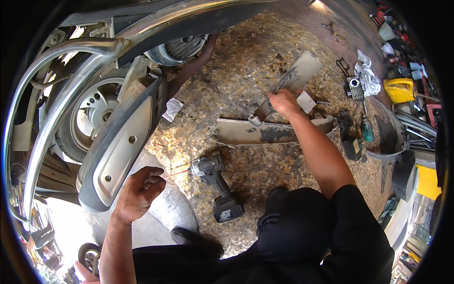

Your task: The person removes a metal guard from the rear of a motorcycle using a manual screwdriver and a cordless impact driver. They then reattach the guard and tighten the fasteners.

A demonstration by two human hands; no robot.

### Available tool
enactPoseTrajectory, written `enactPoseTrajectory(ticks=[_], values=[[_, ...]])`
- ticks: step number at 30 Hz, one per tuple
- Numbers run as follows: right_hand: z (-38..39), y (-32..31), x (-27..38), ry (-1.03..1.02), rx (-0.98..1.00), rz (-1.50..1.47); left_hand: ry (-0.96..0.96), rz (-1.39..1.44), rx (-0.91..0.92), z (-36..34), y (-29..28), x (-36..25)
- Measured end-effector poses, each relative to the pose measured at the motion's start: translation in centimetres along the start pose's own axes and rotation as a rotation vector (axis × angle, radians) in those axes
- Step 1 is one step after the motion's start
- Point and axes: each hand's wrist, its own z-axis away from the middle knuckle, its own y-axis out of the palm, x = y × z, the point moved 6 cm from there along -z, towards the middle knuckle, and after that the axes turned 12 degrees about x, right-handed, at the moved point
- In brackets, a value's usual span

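Observation:
My left hand (141, 193) is closed in a pinch beside the scooter's exhaust muffler (120, 144); a thin reddish rod (176, 174) sticks out from its fingertips. The rod points toward a black-and-grey cordless impact driver (215, 182) lying on the ground. Farther right, my right hand (285, 103) grips a scuffed grey plastic trim panel (302, 71), which slants up and away from it. A second long grey panel (257, 132) with dark worn patches lies just below that hand, and my right forearm covers part of it.
Chrome guard bars (52, 113) and a wheel (101, 111) stand at the left. Crumpled foil (366, 73), a finned metal part (354, 89), a small white box (306, 101) and a yellow container (399, 91) lie to the right. The ground is stained and mottled.

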Motion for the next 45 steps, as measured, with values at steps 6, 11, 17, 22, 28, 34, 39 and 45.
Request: enactPoseTrajectory(ticks=[6,11,17,22,28,34,39,45], values=[[2.8,-2.2,0.4,0.083,0.043,0.098,0.033,0.000,0.023,-0.6,-0.2,-0.3],[4.4,-3.6,4.9,0.006,0.062,0.164,0.052,-0.037,0.019,-0.4,-0.4,0.3],[2.4,-1.1,11.9,-0.142,0.106,0.199,0.001,-0.017,-0.033,1.9,-0.6,1.6],[1.1,1.2,14.1,-0.203,0.120,0.268,-0.029,0.034,-0.059,4.1,-0.9,2.7],[1.0,1.2,11.9,-0.139,0.076,0.148,-0.029,0.046,-0.049,3.9,-1.0,2.8],[-1.5,-5.7,-0.8,0.071,-0.291,-0.033,-0.013,-0.003,-0.037,2.4,-1.2,2.2],[-4.1,-6.7,-4.5,0.005,-0.284,0.045,-0.050,-0.012,-0.035,1.2,-0.9,2.3],[-7.2,-6.5,-2.7,-0.023,-0.166,0.264,-0.113,0.034,-0.073,0.6,-0.4,2.2]])
